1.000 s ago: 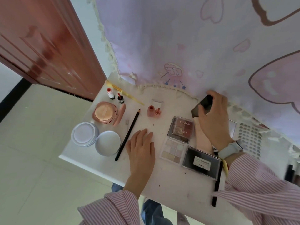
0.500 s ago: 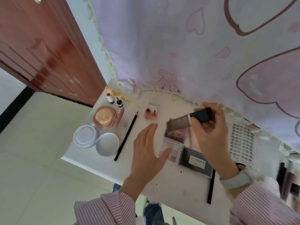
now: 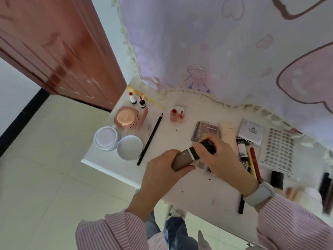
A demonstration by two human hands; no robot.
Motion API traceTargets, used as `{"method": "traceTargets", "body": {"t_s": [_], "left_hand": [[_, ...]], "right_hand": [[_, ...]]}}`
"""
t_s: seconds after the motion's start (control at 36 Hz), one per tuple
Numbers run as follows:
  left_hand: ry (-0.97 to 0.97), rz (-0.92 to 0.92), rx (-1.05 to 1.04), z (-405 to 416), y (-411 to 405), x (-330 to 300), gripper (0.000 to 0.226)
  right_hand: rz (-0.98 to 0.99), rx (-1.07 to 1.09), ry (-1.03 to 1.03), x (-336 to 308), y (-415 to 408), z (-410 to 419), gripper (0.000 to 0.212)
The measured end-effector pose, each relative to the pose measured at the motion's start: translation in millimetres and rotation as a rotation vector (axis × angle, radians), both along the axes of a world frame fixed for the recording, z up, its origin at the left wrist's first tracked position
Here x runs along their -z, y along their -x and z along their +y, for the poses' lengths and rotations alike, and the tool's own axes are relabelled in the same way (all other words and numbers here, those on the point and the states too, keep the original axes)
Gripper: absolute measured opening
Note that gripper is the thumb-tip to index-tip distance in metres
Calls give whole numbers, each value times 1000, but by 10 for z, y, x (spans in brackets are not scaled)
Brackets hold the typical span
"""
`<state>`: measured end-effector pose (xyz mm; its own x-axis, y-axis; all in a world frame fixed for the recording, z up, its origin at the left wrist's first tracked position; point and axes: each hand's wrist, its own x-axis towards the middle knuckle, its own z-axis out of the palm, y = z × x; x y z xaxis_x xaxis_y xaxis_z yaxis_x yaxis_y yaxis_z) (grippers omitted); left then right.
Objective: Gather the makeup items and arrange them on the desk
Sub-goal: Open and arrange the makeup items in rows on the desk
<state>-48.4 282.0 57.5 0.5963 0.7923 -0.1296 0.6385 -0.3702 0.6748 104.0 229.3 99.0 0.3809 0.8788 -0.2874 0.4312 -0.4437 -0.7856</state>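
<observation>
Head view looks down on a white bench (image 3: 111,154) whose far edge is draped by a pale lilac cloth with pink heart prints (image 3: 225,51). Both hands meet just above the bench's middle on a taupe rectangular makeup tube with a black cap (image 3: 187,156). The left hand (image 3: 162,170) grips the taupe body, fingers curled over it and thumb beneath, while the right hand (image 3: 221,156) is wrapped round the black cap end; a grey wristband (image 3: 259,194) sits on the right wrist, and both arms wear pink striped sleeves. At about 12 o'clock from the tube, partly hidden by the right hand, lies a brown eyeshadow palette with a clear lid (image 3: 204,131). Towards 10 o'clock from the hands a long black pencil (image 3: 150,139) lies slanted, apart from the rest. Beyond it, at 9 to 10 o'clock, are two round white lidded jars (image 3: 107,138) touching each other and a pink round open compact (image 3: 126,118). Two small red-topped bottles (image 3: 137,101) stand at 11 o'clock near the bench's far left corner, beside a thin yellow stick (image 3: 149,100). A small coral nail-polish bottle with its cap off (image 3: 177,115) sits at 12 o'clock. At 2 o'clock lies a clear flat box with a white label (image 3: 251,131), and at 3 o'clock red and yellow pencils (image 3: 253,163) lie side by side next to a sheet of false nails (image 3: 277,150).
</observation>
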Motion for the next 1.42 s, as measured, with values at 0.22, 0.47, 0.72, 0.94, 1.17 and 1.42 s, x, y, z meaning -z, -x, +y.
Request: {"method": "traceTargets", "body": {"t_s": [0.22, 0.47, 0.72, 0.94, 1.17, 1.42], "left_hand": [[62, 120, 84, 102, 19, -112, 37], [266, 67, 20, 26, 35, -32, 31], [87, 223, 43, 13, 13, -129, 43], [58, 265, 62, 71, 25, -224, 45], [97, 237, 86, 188, 19, -228, 41], [607, -57, 28, 318, 240, -155, 22]], "right_hand": [[65, 115, -51, 154, 53, 44, 22], [113, 160, 19, 254, 87, 61, 29], [192, 263, 28, 264, 95, 84, 28], [354, 359, 115, 251, 81, 158, 31], [248, 359, 25, 270, 67, 202, 29], [242, 231, -64, 129, -325, 217, 23]]}}
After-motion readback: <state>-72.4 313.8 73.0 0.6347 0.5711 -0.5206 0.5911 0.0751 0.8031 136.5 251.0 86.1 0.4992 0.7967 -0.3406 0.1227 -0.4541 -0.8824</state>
